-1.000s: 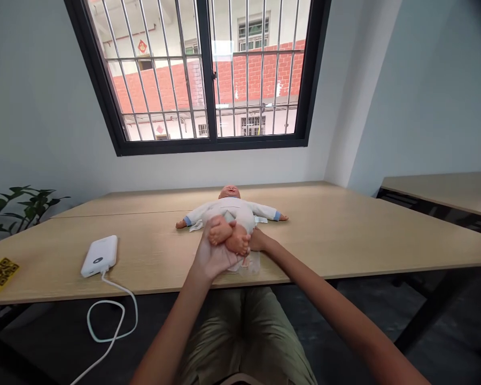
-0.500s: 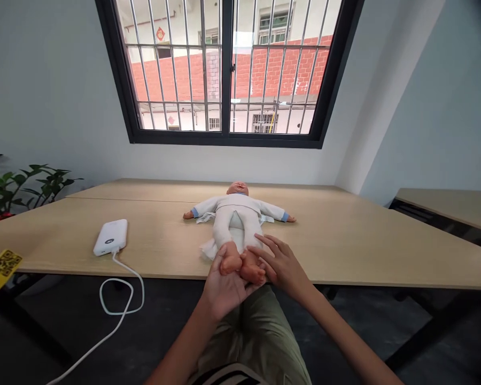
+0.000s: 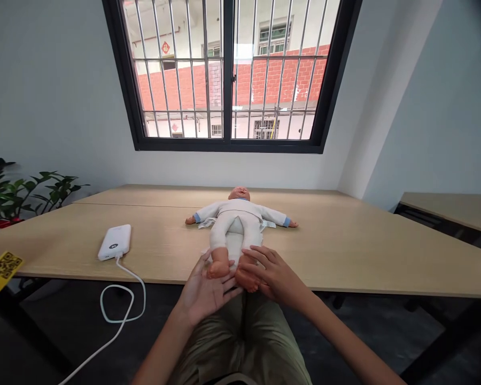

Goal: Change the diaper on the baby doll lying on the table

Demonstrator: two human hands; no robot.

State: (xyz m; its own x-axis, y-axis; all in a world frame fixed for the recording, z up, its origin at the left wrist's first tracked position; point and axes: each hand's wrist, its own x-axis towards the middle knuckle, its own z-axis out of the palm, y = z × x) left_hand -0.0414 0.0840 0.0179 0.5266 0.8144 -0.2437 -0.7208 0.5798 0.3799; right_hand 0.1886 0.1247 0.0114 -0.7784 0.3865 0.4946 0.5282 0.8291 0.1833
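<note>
A baby doll (image 3: pixel 236 216) in a white suit lies on its back on the wooden table (image 3: pixel 364 251), head toward the window and bare feet at the near edge. My left hand (image 3: pixel 202 293) is spread palm up under one foot (image 3: pixel 218 267), which rests against the thumb and fingers. My right hand (image 3: pixel 276 275) lies over the other foot (image 3: pixel 245 278) with its fingers curled around it. A white cloth (image 3: pixel 235 243) shows between the doll's legs.
A white power bank (image 3: pixel 115 241) lies on the table to the left, and its white cable (image 3: pixel 122 299) loops off the front edge. A potted plant (image 3: pixel 20 190) stands at far left, near a yellow tag (image 3: pixel 0 270). A second table (image 3: pixel 452 208) stands at right.
The doll's legs, held up and folded toward its body a second ago, now lie stretched flat toward me. My left hand has opened under one foot and my right hand has moved onto the other.
</note>
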